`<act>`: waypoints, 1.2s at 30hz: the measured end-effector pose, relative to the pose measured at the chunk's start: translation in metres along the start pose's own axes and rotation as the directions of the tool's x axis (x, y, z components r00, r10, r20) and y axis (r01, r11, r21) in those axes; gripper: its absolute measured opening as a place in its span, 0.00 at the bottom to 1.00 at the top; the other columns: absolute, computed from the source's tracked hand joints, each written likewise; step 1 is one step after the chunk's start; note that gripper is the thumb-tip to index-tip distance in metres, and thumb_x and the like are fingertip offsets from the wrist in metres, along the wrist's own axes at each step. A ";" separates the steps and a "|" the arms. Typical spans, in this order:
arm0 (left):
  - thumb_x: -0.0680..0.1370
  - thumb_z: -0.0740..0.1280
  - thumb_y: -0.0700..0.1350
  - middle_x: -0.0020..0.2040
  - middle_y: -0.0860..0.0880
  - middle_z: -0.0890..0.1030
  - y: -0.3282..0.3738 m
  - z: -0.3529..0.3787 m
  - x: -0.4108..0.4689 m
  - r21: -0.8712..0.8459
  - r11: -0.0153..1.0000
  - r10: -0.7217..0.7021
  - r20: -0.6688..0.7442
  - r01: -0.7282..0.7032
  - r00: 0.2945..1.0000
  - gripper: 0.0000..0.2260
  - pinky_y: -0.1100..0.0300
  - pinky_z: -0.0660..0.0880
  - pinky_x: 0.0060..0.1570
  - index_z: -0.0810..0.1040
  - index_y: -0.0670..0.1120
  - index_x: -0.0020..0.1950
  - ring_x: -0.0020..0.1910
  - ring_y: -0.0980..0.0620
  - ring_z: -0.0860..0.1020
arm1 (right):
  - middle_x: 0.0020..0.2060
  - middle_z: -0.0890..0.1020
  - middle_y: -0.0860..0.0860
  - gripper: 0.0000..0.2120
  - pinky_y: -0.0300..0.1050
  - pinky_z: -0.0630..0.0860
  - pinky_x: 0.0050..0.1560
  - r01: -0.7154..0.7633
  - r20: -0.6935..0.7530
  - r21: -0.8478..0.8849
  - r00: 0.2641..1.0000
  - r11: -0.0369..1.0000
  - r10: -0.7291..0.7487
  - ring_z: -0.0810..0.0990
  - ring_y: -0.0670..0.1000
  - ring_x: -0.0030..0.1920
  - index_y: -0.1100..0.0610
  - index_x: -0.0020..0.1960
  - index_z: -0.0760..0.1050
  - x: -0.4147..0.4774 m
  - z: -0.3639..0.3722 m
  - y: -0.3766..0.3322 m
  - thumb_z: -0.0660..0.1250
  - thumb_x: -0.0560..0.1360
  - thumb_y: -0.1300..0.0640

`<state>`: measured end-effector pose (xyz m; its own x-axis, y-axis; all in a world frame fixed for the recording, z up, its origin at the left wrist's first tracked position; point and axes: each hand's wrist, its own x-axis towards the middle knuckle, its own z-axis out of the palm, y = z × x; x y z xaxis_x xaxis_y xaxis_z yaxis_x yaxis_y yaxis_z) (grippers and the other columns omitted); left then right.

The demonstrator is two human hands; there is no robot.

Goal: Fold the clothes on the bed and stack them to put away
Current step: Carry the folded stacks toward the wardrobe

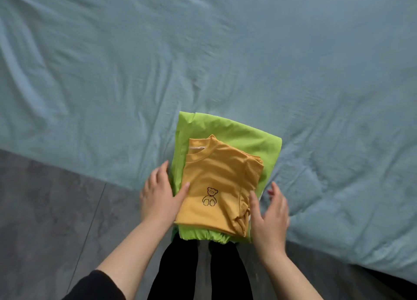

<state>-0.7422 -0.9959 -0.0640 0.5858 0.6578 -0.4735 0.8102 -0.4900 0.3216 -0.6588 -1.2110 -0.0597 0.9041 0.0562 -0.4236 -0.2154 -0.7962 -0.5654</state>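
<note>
2 folded garments, yellow shirt (216, 182) atop green one (237, 128), between 2 hands.

The folded mustard-yellow ribbed top (216, 177) is showing a dark outlined bear print (209, 197); the folded lime-green garment (237, 130) is showing plain, like the wrinkled grey-blue bed sheet (203, 51); mottled grey floor (45, 209) is lying at 8 o'clock.

No legible text — none anywhere
</note>
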 end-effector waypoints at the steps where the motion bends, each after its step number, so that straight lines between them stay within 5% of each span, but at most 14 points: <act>1: 0.77 0.62 0.58 0.71 0.44 0.68 0.013 -0.002 0.000 0.056 0.986 0.162 -0.164 -0.155 0.973 0.29 0.47 0.66 0.65 0.61 0.46 0.74 0.68 0.44 0.68 | 0.63 0.73 0.52 0.25 0.55 0.62 0.68 0.152 -0.111 -0.077 0.981 0.985 -0.160 0.69 0.52 0.65 0.54 0.70 0.65 0.000 -0.002 -0.011 0.58 0.78 0.42; 3: 0.78 0.58 0.56 0.73 0.44 0.67 0.038 0.003 0.004 0.188 0.850 0.527 -0.263 -0.493 0.808 0.28 0.49 0.62 0.68 0.61 0.47 0.76 0.71 0.45 0.66 | 0.66 0.73 0.52 0.22 0.53 0.60 0.70 0.503 -0.092 -0.214 0.843 0.837 -0.530 0.68 0.52 0.69 0.53 0.69 0.67 0.004 0.005 -0.030 0.58 0.78 0.47; 5: 0.80 0.53 0.57 0.78 0.46 0.58 0.046 0.011 0.020 0.356 0.664 0.704 -0.001 -0.658 0.710 0.29 0.47 0.53 0.74 0.51 0.51 0.79 0.78 0.46 0.55 | 0.74 0.65 0.50 0.25 0.54 0.52 0.75 0.647 0.164 -0.377 0.751 0.663 -0.639 0.57 0.49 0.76 0.50 0.74 0.63 0.018 0.015 -0.034 0.57 0.79 0.46; 8: 0.75 0.45 0.72 0.76 0.53 0.30 0.015 0.015 0.064 0.425 0.667 0.439 0.439 -0.612 0.784 0.36 0.38 0.33 0.71 0.22 0.62 0.69 0.74 0.49 0.29 | 0.76 0.36 0.42 0.35 0.57 0.32 0.74 0.493 0.449 -0.587 0.858 0.642 -0.249 0.34 0.44 0.75 0.44 0.76 0.33 0.058 0.016 -0.012 0.44 0.76 0.32; 10: 0.68 0.40 0.78 0.69 0.57 0.21 -0.006 0.021 0.080 0.452 0.677 0.355 0.490 -0.581 0.796 0.38 0.34 0.27 0.66 0.17 0.65 0.64 0.71 0.50 0.24 | 0.69 0.26 0.39 0.37 0.57 0.28 0.72 0.431 0.456 -0.632 0.879 0.644 -0.140 0.29 0.43 0.72 0.42 0.70 0.22 0.072 0.016 0.007 0.37 0.72 0.27; 13: 0.67 0.40 0.78 0.67 0.57 0.18 -0.004 0.021 0.078 0.454 0.656 0.368 0.505 -0.603 0.781 0.39 0.34 0.24 0.63 0.17 0.64 0.64 0.70 0.49 0.23 | 0.69 0.25 0.38 0.37 0.55 0.28 0.72 0.454 0.470 -0.611 0.867 0.649 -0.165 0.29 0.44 0.72 0.42 0.69 0.21 0.068 0.018 0.007 0.36 0.71 0.26; 16: 0.76 0.51 0.69 0.75 0.53 0.27 0.005 0.006 0.061 0.477 0.666 0.377 0.449 -0.574 0.810 0.40 0.38 0.34 0.70 0.25 0.59 0.72 0.76 0.48 0.32 | 0.74 0.33 0.41 0.35 0.54 0.37 0.75 0.467 0.469 -0.610 0.864 0.640 -0.183 0.37 0.47 0.76 0.44 0.76 0.33 0.058 0.004 -0.004 0.42 0.77 0.32; 19: 0.80 0.56 0.58 0.80 0.49 0.40 0.010 -0.029 0.032 0.404 0.781 0.335 0.372 -0.476 0.866 0.36 0.47 0.44 0.75 0.37 0.51 0.78 0.79 0.50 0.43 | 0.78 0.53 0.46 0.27 0.51 0.52 0.75 0.425 0.430 -0.586 0.885 0.690 -0.180 0.55 0.49 0.77 0.48 0.77 0.54 0.037 -0.021 -0.026 0.50 0.80 0.40; 23: 0.80 0.58 0.55 0.79 0.48 0.55 0.012 -0.087 -0.020 0.223 0.878 0.338 0.339 -0.424 0.878 0.32 0.50 0.57 0.73 0.48 0.49 0.79 0.77 0.49 0.57 | 0.58 0.80 0.49 0.14 0.48 0.73 0.55 0.247 0.444 -0.464 0.896 0.850 -0.018 0.77 0.54 0.59 0.50 0.61 0.73 -0.012 -0.059 -0.063 0.58 0.79 0.46; 26: 0.80 0.58 0.54 0.75 0.49 0.64 0.007 -0.129 -0.059 0.118 0.923 0.314 0.322 -0.367 0.893 0.28 0.49 0.66 0.66 0.54 0.50 0.78 0.70 0.45 0.68 | 0.50 0.83 0.49 0.12 0.47 0.75 0.51 0.170 0.471 -0.363 0.882 0.916 0.023 0.79 0.53 0.52 0.51 0.53 0.78 -0.057 -0.083 -0.089 0.59 0.79 0.47; 31: 0.80 0.59 0.53 0.71 0.50 0.70 -0.023 -0.172 -0.121 -0.022 0.953 0.294 0.308 -0.302 0.905 0.23 0.53 0.71 0.61 0.61 0.52 0.75 0.67 0.48 0.72 | 0.46 0.83 0.49 0.11 0.48 0.76 0.52 0.126 0.468 -0.215 0.884 0.968 -0.011 0.80 0.50 0.47 0.52 0.50 0.79 -0.109 -0.108 -0.112 0.61 0.79 0.48; 36: 0.80 0.64 0.44 0.56 0.47 0.80 -0.060 -0.182 -0.179 -0.414 0.907 0.034 0.248 0.074 0.968 0.12 0.60 0.72 0.53 0.75 0.46 0.63 0.54 0.49 0.78 | 0.44 0.83 0.52 0.10 0.51 0.77 0.53 0.156 0.520 -0.207 0.854 0.966 -0.026 0.82 0.54 0.46 0.54 0.51 0.79 -0.132 -0.121 -0.112 0.62 0.78 0.50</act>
<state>-0.8918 -0.9797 0.1505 0.5896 0.4779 -0.6511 0.7870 -0.1586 0.5962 -0.7089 -1.2022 0.1452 0.5854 0.3823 -0.7149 0.0090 -0.8848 -0.4658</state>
